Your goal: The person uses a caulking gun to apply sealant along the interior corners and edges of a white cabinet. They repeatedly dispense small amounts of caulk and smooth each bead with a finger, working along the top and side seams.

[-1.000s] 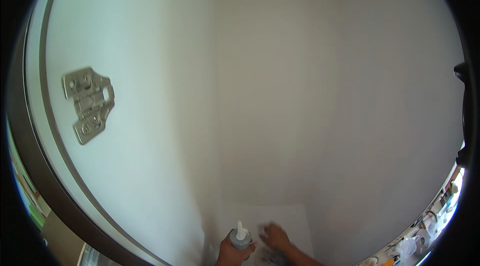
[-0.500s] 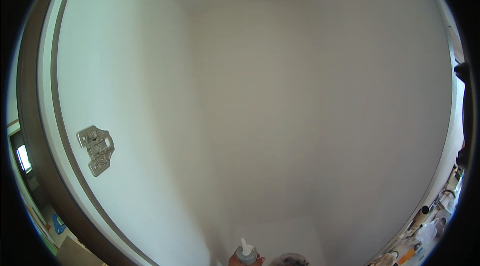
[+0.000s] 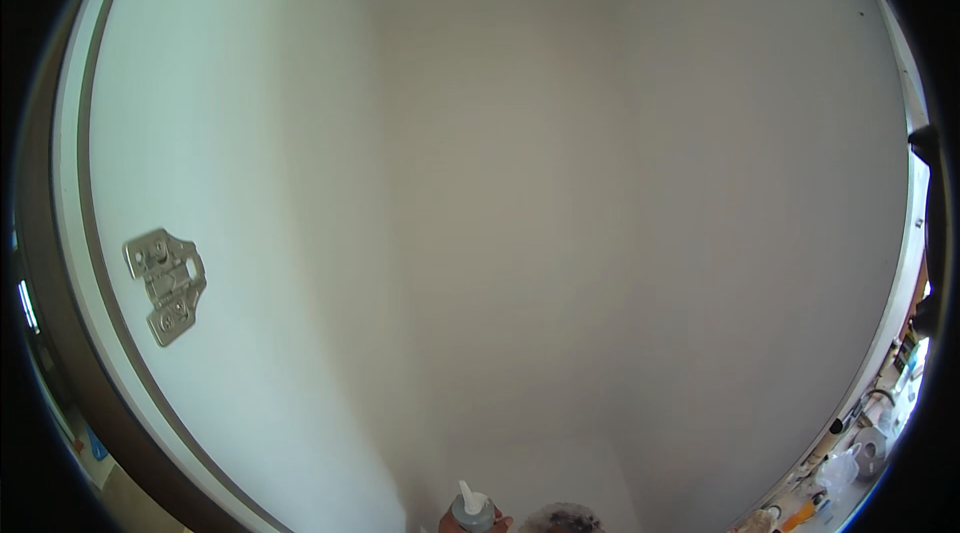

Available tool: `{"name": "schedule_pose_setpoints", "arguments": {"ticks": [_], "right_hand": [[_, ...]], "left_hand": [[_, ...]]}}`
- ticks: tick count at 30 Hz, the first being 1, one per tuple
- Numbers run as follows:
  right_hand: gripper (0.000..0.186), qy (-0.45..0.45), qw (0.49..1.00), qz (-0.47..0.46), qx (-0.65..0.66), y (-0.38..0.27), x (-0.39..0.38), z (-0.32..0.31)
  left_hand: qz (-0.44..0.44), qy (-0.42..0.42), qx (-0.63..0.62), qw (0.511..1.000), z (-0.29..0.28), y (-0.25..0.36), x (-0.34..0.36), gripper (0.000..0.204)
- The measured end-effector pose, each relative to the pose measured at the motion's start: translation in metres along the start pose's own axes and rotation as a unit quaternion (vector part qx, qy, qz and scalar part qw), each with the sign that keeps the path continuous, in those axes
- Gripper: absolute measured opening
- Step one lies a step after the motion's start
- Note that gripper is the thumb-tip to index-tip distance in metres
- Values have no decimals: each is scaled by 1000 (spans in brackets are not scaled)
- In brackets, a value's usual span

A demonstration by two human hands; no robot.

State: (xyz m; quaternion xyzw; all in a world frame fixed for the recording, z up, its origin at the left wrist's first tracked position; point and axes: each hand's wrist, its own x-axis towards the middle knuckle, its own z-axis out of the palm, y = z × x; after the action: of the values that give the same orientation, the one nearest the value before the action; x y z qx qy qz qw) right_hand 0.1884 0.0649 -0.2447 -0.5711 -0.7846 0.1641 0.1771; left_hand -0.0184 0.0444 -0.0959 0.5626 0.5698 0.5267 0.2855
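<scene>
At the lower edge, my left hand [image 3: 447, 525] is closed around a bottle [image 3: 473, 511] with a grey collar and a white nozzle. Its nozzle points up and leans slightly left. Fingers show on both sides of the collar, while the bottle's lower part is cut off by the frame. Just right of it is the top of a rounded, fuzzy whitish-grey thing [image 3: 562, 516] with dark specks. I cannot tell what it is or whether anything holds it. My right hand is out of sight.
White cabinet walls [image 3: 510, 233] surround the hands. A metal hinge [image 3: 167, 287] is fixed to the left wall, beside a brown edge [image 3: 70, 333]. Beyond the right edge lie a clear plastic bag [image 3: 838, 471], a grey-white roll [image 3: 872, 450] and an orange-handled object [image 3: 800, 515].
The bottle in my left hand and the fuzzy thing appear slightly farther left. The hinge has shifted left and up in the picture as the view moved.
</scene>
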Motion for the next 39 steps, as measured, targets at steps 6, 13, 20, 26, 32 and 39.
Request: {"name": "schedule_pose_setpoints", "arguments": {"ticks": [6, 13, 20, 26, 32, 39], "right_hand": [[23, 77, 983, -128, 104, 18, -1, 8], [13, 72, 986, -25, 150, 7, 4, 0], [24, -63, 962, -60, 257, -12, 3, -37], [59, -322, 711, 25, 625, -21, -4, -52], [55, -301, 238, -116, 916, -32, -14, -55], [31, -311, 210, -170, 911, -42, -25, -66]], "left_hand": [[-43, -58, -131, 989, -6, 24, 11, 28], [-16, -55, -148, 987, -2, 15, 6, 26], [-34, -27, -142, 989, -2, 44, 30, 37], [74, 14, -277, 958, 19, 87, 25, 44], [114, -44, -388, 914, 28, 121, 35, 51], [13, -69, -411, 909, 40, 128, 50, 46]]}}
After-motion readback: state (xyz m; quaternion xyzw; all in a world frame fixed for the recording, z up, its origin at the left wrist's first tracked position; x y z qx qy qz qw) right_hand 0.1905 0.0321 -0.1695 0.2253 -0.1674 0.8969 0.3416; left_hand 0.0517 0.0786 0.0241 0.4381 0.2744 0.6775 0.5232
